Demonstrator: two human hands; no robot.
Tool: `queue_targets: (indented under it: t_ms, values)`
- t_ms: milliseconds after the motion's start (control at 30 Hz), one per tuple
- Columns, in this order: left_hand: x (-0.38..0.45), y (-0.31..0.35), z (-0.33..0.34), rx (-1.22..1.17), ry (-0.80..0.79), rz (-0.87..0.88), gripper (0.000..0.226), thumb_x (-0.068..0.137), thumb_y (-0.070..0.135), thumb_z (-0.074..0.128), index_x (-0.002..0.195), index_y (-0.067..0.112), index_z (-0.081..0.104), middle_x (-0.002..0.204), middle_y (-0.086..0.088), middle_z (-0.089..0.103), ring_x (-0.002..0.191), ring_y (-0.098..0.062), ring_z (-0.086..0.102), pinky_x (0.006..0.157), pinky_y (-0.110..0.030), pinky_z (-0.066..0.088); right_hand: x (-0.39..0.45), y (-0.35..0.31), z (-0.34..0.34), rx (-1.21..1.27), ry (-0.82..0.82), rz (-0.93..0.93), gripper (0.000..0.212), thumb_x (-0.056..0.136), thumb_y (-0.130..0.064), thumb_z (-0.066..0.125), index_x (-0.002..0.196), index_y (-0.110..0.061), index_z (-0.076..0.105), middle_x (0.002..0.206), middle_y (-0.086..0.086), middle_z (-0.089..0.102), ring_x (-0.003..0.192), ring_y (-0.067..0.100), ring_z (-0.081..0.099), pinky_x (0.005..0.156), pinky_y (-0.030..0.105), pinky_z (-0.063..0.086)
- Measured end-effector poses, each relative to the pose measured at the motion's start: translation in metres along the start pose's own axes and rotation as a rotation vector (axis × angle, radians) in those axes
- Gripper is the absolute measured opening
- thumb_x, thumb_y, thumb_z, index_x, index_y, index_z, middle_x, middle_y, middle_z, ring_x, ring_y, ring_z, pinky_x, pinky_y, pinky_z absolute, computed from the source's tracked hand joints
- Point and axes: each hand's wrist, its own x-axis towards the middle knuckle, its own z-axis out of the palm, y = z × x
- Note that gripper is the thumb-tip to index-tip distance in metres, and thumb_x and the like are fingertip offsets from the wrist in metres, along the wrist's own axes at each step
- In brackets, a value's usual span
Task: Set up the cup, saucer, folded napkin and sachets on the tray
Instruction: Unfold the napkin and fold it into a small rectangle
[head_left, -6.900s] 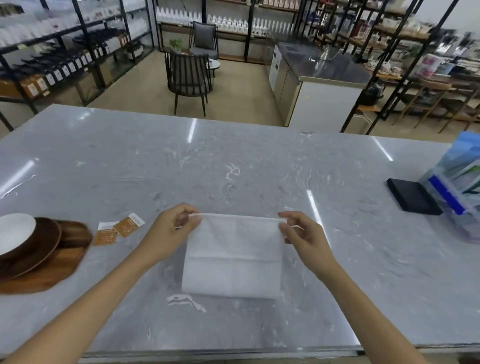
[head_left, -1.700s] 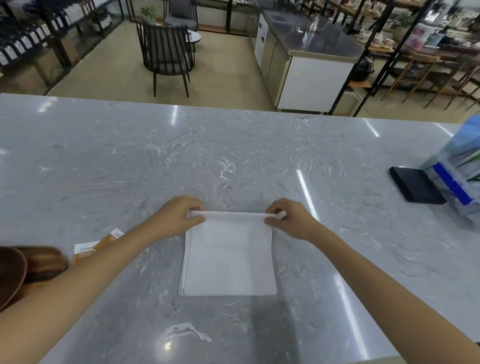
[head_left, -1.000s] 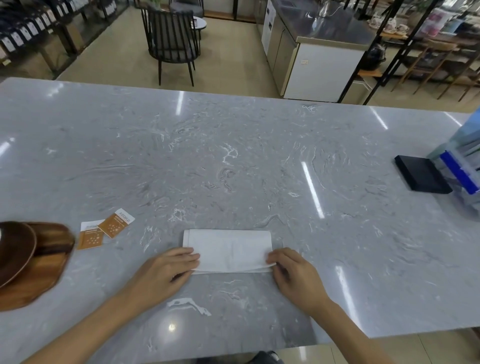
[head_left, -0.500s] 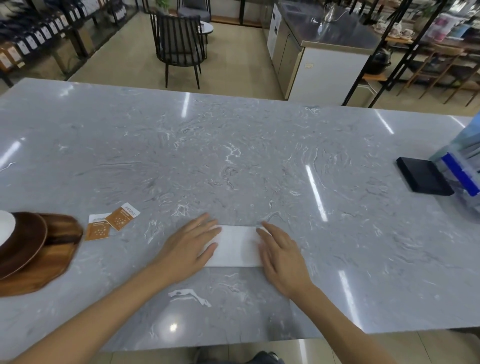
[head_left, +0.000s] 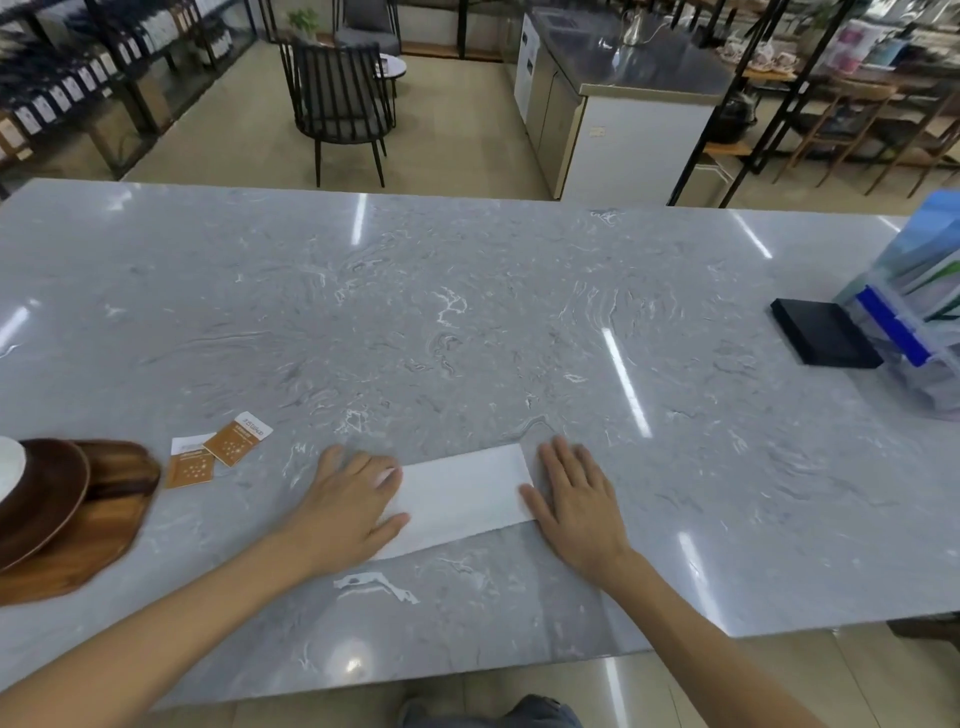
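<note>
A white napkin (head_left: 460, 493), folded into a narrow strip, lies flat on the grey marble counter (head_left: 467, 322) in front of me. My left hand (head_left: 348, 501) presses flat on its left end, fingers spread. My right hand (head_left: 576, 496) lies flat on its right end. Two orange sachets (head_left: 218, 454) rest on the counter to the left. At the far left edge sits a wooden tray (head_left: 78, 540) with a dark brown saucer (head_left: 41, 499) on it and a white rim, perhaps the cup (head_left: 8, 467), mostly cut off.
A black flat box (head_left: 823, 338) and a clear stand of blue and white packets (head_left: 919, 317) stand at the counter's right end. A white scrap or mark (head_left: 376, 584) lies near the front edge. Chairs and shelves stand beyond the counter.
The napkin went from a larger rectangle held by its top edge to a narrow folded strip. Both hands have slid outward from its middle to its ends, pressing it flat.
</note>
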Motion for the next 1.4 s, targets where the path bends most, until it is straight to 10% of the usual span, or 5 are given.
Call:
queue_targets:
  t_ms: [100,400,800,1067,1400]
  values:
    - [0.016,-0.001,-0.017,-0.077,0.167,0.06,0.053,0.091,0.057,0.045,0.064,0.022,0.074,0.095,0.01,0.066,0.105,-0.016,0.056,0.099,-0.048,0.027,-0.007,0.006,-0.015,0.062,0.103,0.093,0.048,0.098,-0.048,0.053,0.133,-0.015,0.057,0.14,0.013,0.053,0.127,0.036,0.049,0.1,0.044,0.048]
    - [0.143,0.051,-0.055,-0.382,-0.277,0.294,0.054,0.095,0.016,0.062,0.147,0.012,0.048,0.142,-0.013,0.054,0.129,-0.025,0.05,0.107,-0.029,0.036,-0.005,-0.026,-0.02,0.281,-0.134,0.313,0.046,0.093,-0.045,0.064,0.128,-0.019,0.05,0.125,0.008,0.055,0.107,0.031,0.064,0.088,0.039,0.053]
    - [0.192,0.082,-0.081,-0.275,-0.587,0.326,0.023,0.084,0.016,0.079,0.106,0.01,0.075,0.078,0.008,0.061,0.078,-0.014,0.056,0.061,-0.019,0.04,-0.022,-0.026,-0.012,0.49,-0.033,0.297,0.05,0.09,-0.034,0.07,0.135,-0.02,0.052,0.125,0.006,0.056,0.107,0.025,0.064,0.086,0.033,0.05]
    - [0.135,0.031,-0.136,-0.466,-0.322,0.287,0.017,0.085,0.021,0.078,0.081,0.031,0.065,0.07,0.017,0.067,0.068,-0.002,0.061,0.067,-0.024,0.05,0.002,-0.019,-0.073,0.695,-0.07,0.028,0.004,0.089,-0.022,0.078,0.09,-0.018,0.077,0.06,-0.019,0.065,0.053,-0.007,0.057,0.059,0.015,0.043]
    - [0.085,-0.03,-0.216,-0.665,0.218,0.075,0.017,0.082,0.014,0.082,0.097,0.022,0.081,0.084,0.003,0.08,0.081,-0.016,0.074,0.08,-0.04,0.061,0.067,-0.077,-0.195,0.57,0.173,-0.248,0.003,0.086,-0.023,0.079,0.088,-0.023,0.078,0.073,-0.009,0.072,0.064,0.001,0.063,0.059,0.014,0.046]
